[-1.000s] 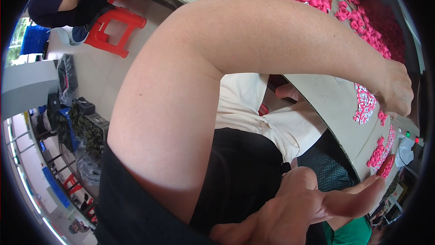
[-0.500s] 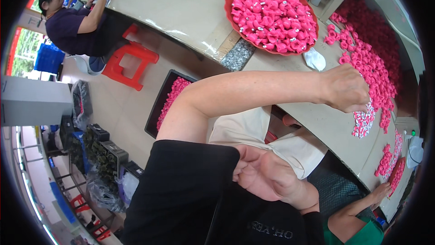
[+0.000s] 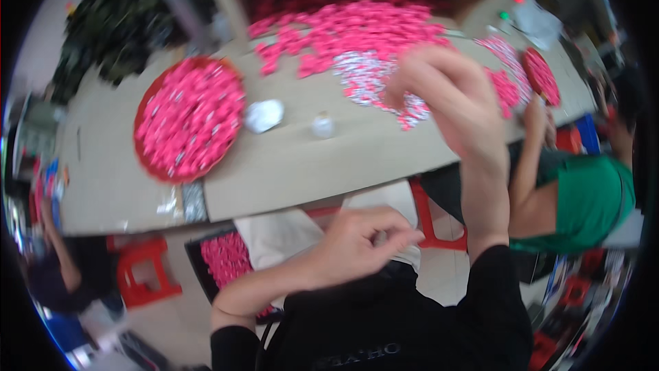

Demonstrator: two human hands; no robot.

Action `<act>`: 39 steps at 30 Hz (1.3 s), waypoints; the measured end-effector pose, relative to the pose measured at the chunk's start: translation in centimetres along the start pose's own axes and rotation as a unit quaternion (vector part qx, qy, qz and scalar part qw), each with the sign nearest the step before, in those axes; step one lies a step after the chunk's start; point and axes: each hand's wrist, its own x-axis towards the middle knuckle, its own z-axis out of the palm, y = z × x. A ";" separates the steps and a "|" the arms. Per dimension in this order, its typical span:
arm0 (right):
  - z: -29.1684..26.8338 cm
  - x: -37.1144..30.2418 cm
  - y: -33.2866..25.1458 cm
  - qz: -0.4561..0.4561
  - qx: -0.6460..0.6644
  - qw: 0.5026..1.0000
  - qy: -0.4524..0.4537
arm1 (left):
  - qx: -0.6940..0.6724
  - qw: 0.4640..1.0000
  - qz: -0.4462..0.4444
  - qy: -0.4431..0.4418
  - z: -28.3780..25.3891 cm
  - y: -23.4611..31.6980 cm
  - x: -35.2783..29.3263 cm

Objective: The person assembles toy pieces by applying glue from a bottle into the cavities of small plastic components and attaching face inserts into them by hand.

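Note:
My left hand (image 3: 353, 244) is in front of my chest, above my lap, palm inward. Its fingers are curled, with thumb and forefinger close together; whether a small piece sits between them I cannot make out. My right hand (image 3: 443, 89) hangs over the table, wrist raised and fingers bent down in a pinch, smeared by motion. Beneath and beside its fingertips lie small white-and-pink pieces (image 3: 360, 76). Behind these spreads a heap of bright pink, soft-looking pieces (image 3: 357, 28). A small white bottle-like object (image 3: 322, 126) stands nearer me on the table.
A red scalloped basin (image 3: 139, 139) full of pink pieces stands left, beside a crumpled white wad (image 3: 264, 116). A black crate (image 3: 199, 268) of pink pieces sits on the floor. At right, a green-shirted person (image 3: 594, 192) works beside a red tray (image 3: 530, 65). Red stools (image 3: 145, 271) flank me.
The view has swung round to face the table. My left hand has drawn back from the white-and-pink pieces to my chest. My right hand has risen from my chest to over them.

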 end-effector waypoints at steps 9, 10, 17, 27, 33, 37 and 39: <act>0.2 10.6 7.5 -0.130 -0.331 0.934 -0.032 | -0.455 0.859 -0.192 -0.137 10.7 1.1 2.1; 0.4 10.6 8.6 -0.138 -0.345 0.927 -0.041 | -0.486 0.830 -0.231 -0.149 10.1 1.5 2.1; 3.4 9.7 6.7 -0.185 -0.406 0.886 -0.126 | -0.266 0.840 -0.291 -0.372 5.8 3.9 3.0; 6.5 9.8 6.0 -0.222 -0.491 0.814 -0.217 | -0.284 0.889 -0.260 -0.246 8.5 6.1 1.1; 6.4 8.9 7.1 -0.190 -0.514 0.799 -0.246 | -0.411 0.850 -0.174 -0.281 7.4 5.9 1.7; 6.6 8.5 7.0 -0.193 -0.529 0.786 -0.256 | -0.388 0.742 -0.399 -0.375 6.3 7.1 2.0; 7.0 8.4 6.3 -0.203 -0.531 0.778 -0.266 | -0.346 0.747 -0.368 -0.432 6.5 6.6 2.0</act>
